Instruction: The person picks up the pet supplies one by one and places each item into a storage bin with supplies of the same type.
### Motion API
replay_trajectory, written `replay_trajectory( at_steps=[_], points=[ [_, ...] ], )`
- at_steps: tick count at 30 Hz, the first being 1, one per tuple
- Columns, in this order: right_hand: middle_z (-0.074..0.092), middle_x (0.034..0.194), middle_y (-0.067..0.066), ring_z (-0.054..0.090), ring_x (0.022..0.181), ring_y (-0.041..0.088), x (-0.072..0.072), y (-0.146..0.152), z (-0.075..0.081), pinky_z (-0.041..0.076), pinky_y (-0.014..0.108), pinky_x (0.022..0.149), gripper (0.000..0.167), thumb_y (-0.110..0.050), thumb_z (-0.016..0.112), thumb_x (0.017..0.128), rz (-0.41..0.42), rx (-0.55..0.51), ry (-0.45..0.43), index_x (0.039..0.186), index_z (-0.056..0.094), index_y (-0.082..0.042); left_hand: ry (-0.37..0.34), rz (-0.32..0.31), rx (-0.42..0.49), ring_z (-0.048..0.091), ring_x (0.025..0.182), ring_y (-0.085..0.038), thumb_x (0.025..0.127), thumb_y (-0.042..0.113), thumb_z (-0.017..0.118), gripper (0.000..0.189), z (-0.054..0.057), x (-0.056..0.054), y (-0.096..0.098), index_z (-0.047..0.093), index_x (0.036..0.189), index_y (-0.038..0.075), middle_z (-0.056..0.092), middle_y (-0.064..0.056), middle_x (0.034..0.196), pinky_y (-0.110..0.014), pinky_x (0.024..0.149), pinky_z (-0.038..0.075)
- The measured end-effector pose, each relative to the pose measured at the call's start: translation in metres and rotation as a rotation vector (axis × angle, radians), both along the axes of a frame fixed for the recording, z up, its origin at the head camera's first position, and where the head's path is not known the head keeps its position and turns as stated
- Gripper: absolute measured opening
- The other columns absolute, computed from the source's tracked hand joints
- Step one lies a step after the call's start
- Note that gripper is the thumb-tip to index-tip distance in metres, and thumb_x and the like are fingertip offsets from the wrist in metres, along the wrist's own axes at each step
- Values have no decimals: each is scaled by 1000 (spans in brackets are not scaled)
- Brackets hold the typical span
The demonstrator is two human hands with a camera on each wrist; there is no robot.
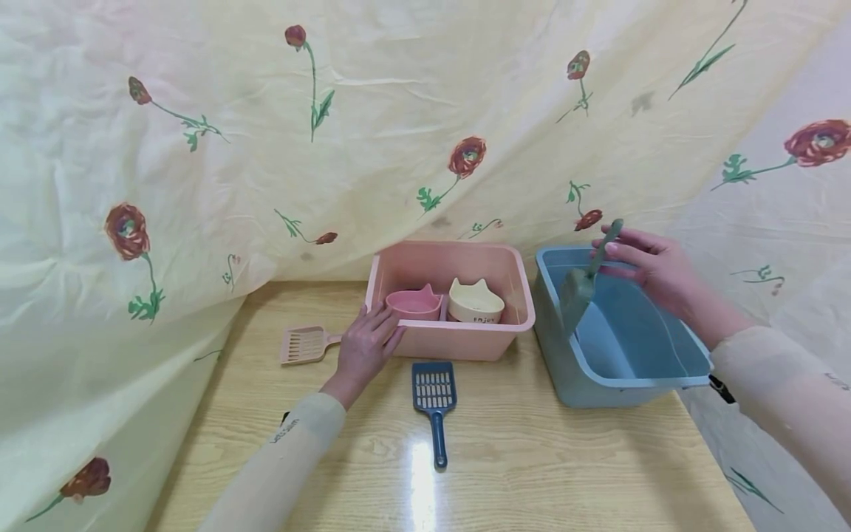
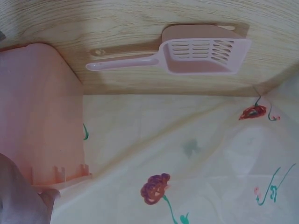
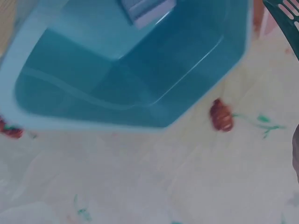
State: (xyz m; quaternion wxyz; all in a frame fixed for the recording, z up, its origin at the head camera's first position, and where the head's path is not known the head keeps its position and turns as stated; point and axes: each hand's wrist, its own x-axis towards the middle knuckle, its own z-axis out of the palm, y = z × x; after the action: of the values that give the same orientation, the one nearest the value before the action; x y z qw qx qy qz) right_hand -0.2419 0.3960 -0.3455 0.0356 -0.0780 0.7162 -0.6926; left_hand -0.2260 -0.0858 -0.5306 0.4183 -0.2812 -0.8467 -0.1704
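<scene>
My right hand [image 1: 654, 270] pinches the handle of a dark green litter scoop [image 1: 577, 295], which hangs head down over the near left rim of a blue litter box [image 1: 618, 332]. In the right wrist view the slotted scoop [image 3: 286, 21] shows at the upper right edge. At the front left corner of a pink litter box [image 1: 452, 343], my left hand [image 1: 366, 343] rests on the rim with its fingers laid out. Inside that box sit a pink cat-ear bowl [image 1: 415, 304] and a cream cat-ear bowl [image 1: 476, 301] marked "Enjoy".
On the wooden table [image 1: 525, 473], a navy slotted scoop [image 1: 434, 399] lies before the pink box. Left of my left hand lies a light pink scoop [image 1: 304, 345]. A greyish-purple piece [image 3: 148, 11] is inside the blue box. Flowered cloth [image 1: 266, 185] hangs behind and on both sides.
</scene>
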Motion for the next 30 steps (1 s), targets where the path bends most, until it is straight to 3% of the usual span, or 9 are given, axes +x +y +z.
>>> replay_trajectory(
  at_steps=[4,6,8,11,13,15,18,21,30],
  points=[
    [78,117,-17,74,106,2,-4,22,-5,63,23,86,37,-20,66,108,-70,247,-8,144,68,-21,-1,0,2,76,111,-41,86,20,91,36,-1,-1,-1,81,116,3,78,-19,119,-61,98,59],
    [75,120,-19,72,106,-2,-7,31,-12,62,33,97,47,-31,67,107,-89,420,-15,152,61,-16,-4,4,-2,75,112,-40,86,21,91,36,-1,0,-2,81,117,3,78,-19,120,-60,99,59],
    [74,133,-10,71,110,0,-11,38,-21,55,49,110,63,-42,67,105,-85,578,-39,158,53,-11,-6,9,-7,75,114,-40,87,22,91,36,-1,0,-2,81,117,4,78,-18,120,-60,99,59],
    [63,151,16,72,123,21,-18,45,-36,37,72,116,78,-52,66,103,-42,726,-96,162,45,-5,-8,13,-10,74,116,-38,87,22,90,36,0,1,-2,81,117,5,77,-17,121,-59,100,58],
    [54,154,30,67,130,38,-21,48,-47,39,72,114,78,-49,66,105,-20,765,-118,161,43,0,-9,13,-12,74,116,-38,87,23,90,35,0,1,-1,81,117,6,77,-17,121,-59,100,58],
    [51,153,36,62,132,48,-24,50,-56,44,67,111,77,-46,65,106,-6,812,-131,160,42,4,-10,12,-13,74,117,-37,87,23,90,34,1,1,-1,81,116,7,78,-16,121,-59,101,58],
    [53,150,38,64,128,50,-26,52,-69,52,58,105,71,-38,64,108,5,864,-147,158,42,7,-10,10,-12,74,117,-38,87,23,90,34,-1,1,0,81,115,6,78,-17,121,-59,100,58],
    [53,147,41,66,124,50,-27,52,-77,56,58,101,73,-35,63,109,29,897,-158,158,38,12,-7,2,-5,74,116,-39,87,22,90,34,-2,0,0,81,115,5,77,-17,121,-60,100,58],
    [61,141,37,66,124,51,-29,42,-80,63,54,94,77,-36,66,108,92,922,-104,158,35,13,-18,0,6,74,117,-39,90,21,88,32,-4,-2,-1,81,117,7,76,-17,123,-59,103,56]
  ],
)
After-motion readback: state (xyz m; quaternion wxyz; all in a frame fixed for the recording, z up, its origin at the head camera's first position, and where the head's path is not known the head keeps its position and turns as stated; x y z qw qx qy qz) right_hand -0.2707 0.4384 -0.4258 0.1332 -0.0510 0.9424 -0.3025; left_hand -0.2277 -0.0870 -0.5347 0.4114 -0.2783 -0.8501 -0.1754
